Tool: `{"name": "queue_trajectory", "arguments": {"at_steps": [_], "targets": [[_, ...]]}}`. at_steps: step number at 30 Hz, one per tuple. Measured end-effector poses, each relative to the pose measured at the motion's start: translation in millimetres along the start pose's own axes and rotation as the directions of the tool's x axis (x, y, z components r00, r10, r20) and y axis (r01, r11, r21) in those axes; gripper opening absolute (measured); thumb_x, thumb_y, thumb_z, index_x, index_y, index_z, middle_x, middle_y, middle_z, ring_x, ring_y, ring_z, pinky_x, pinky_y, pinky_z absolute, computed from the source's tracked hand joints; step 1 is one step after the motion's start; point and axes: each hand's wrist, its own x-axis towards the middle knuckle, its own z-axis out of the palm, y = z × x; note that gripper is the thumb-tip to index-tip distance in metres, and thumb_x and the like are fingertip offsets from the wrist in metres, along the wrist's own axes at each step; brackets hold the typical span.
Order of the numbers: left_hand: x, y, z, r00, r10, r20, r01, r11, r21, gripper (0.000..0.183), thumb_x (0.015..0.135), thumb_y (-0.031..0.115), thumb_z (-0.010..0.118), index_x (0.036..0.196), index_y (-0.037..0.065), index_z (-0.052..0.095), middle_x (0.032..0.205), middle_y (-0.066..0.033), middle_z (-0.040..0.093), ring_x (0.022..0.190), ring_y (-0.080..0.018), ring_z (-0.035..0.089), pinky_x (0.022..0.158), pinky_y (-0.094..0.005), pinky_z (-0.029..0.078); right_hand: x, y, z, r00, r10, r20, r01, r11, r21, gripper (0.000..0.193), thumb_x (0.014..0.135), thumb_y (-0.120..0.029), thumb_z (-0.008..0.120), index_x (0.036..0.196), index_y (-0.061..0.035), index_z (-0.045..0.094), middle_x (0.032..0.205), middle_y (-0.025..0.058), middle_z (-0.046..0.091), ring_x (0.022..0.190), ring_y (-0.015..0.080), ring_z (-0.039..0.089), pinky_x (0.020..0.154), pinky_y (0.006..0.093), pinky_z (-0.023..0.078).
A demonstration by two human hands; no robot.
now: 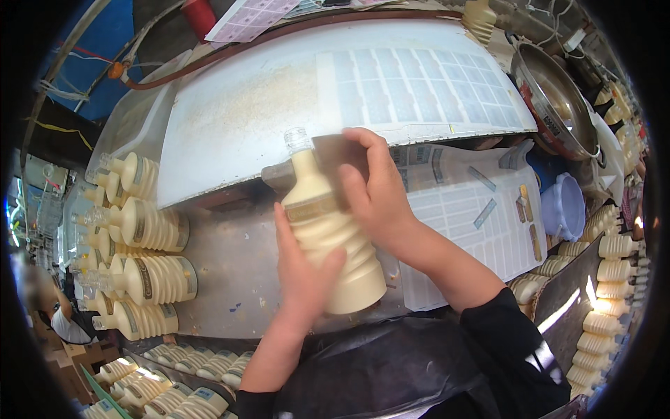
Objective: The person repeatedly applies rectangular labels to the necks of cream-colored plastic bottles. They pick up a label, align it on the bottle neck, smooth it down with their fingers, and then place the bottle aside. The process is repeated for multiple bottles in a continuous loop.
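1. Nearest the person lay a dark, creased, shiny sheet [377, 363], with black sleeves [499, 335] at either side leaving both forearms bare.
2. The left forearm [279, 349] rose steeply from the lower edge, leaning slightly rightward. Its left hand [303, 269] was cupped round the lower body of a cream, ribbed bottle with a clear threaded neck [335, 237], fingers along its left side and thumb across its front.
3. That bottle was above the grey work surface [234, 279], in the middle of the view, tilted with its neck up and leaning left; a brown band circled its shoulder.
4. The right forearm [447, 262] slanted up and leftward from the lower right. The right hand [380, 185] was beside the bottle's shoulder, its forefinger bent and its thumb below, pinching a thin, flat brown piece [338, 155] blurred by motion.
5. To the right, a translucent sheet with pale rectangles [447, 255] lay near the right forearm, small strips upon it.
6. To the left, similar cream bottles [150, 223] lay stacked on their sides, necks pointing left.
7. Beyond the hands stretched a broad white board [230, 140]; a round metal pan [558, 91] stood past its right end.
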Motion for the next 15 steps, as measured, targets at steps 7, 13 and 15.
{"name": "queue_trajectory", "arguments": {"at_steps": [7, 13, 15], "targets": [[-5, 0, -13, 0.974, -0.149, 0.173, 0.211, 0.873, -0.439, 0.093, 0.084, 0.005, 0.067, 0.162, 0.002, 0.017, 0.150, -0.0182, 0.047, 0.135, -0.0275, 0.052, 0.114, -0.0414, 0.044, -1, 15, -7, 0.994, 0.108, -0.020, -0.107, 0.994, 0.035, 0.044, 0.100, -0.008, 0.054, 0.142, 0.0015, 0.044, 0.132, 0.0203, 0.057, 0.120, 0.0294, 0.058, 0.106, 0.0397, 0.045], [-4, 22, -6, 0.983, -0.145, 0.115, 0.171, 0.948, -0.269, 0.090, 0.083, 0.010, 0.073, 0.158, 0.002, 0.024, 0.139, -0.0174, 0.058, 0.124, -0.0275, 0.063, 0.107, -0.0416, 0.051, 7, -13, 3, 0.996, 0.088, 0.021, -0.087, 0.996, -0.023, 0.043, 0.101, -0.008, 0.050, 0.142, 0.0023, 0.042, 0.134, 0.0220, 0.056, 0.122, 0.0314, 0.057, 0.107, 0.0408, 0.044], [-6, 31, -1, 0.994, -0.105, 0.042, 0.108, 0.990, -0.087, 0.092, 0.081, 0.018, 0.080, 0.155, 0.002, 0.028, 0.128, -0.0198, 0.065, 0.113, -0.0316, 0.070, 0.098, -0.0427, 0.055, 10, -25, 7, 0.994, 0.097, 0.057, -0.094, 0.994, -0.061, 0.043, 0.100, -0.006, 0.050, 0.142, 0.0019, 0.042, 0.136, 0.0236, 0.053, 0.125, 0.0337, 0.055, 0.108, 0.0417, 0.044]]}}
